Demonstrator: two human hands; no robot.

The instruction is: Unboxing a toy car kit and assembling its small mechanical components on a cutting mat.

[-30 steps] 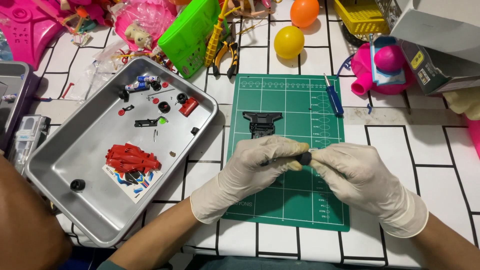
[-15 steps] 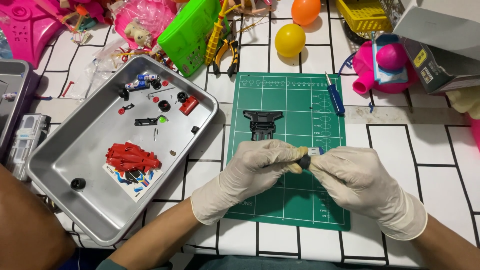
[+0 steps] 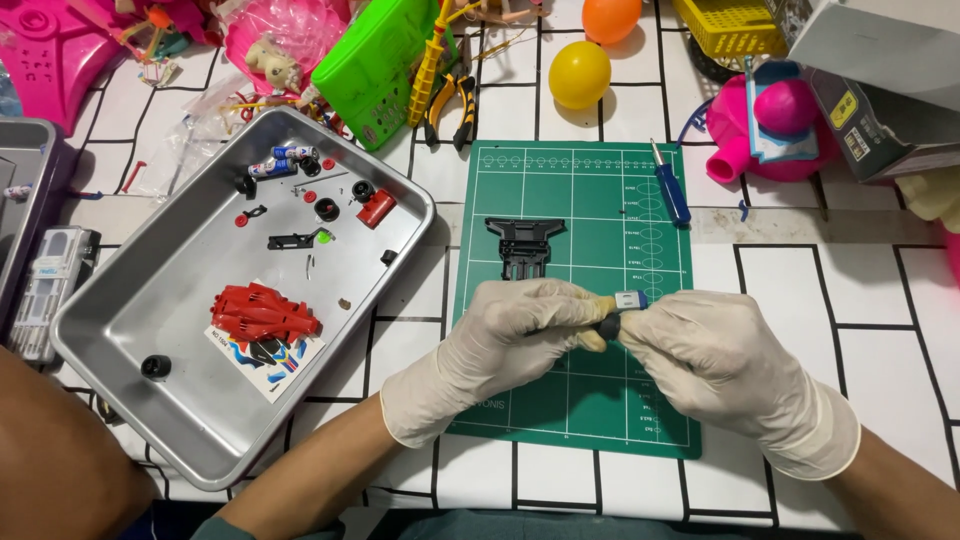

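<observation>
**Small toy-car part pinched over the cutting mat**

We have both gloved hands together above the green cutting mat (image 3: 570,400). Our left hand (image 3: 510,335) curls around the near end of a small toy-car part (image 3: 620,306) — a dark, rounded piece with a pale blue-and-white end — and our right hand (image 3: 715,360) pinches the other end between thumb and fingertips. The part sits between the two hands, just clear of the mat.

We judge the main risk to be slip: the thin latex gloves look smooth and the piece is tiny, so a hard twist could shoot it off the mat into the clutter, or pinch and tear a glove tip. A bit that pops loose would be hard to find on the black-lined white tabletop.

The black plastic chassis piece (image 3: 525,243) lies flat on the mat beyond our hands, ribbed and angular. A blue-handled screwdriver (image 3: 670,188) rests at the mat's far right edge. To the left, the dull metal tray (image 3: 150,290) holds the glossy red car body shell (image 3: 265,312) on a printed sticker sheet, with small black wheels and screws scattered about.
</observation>
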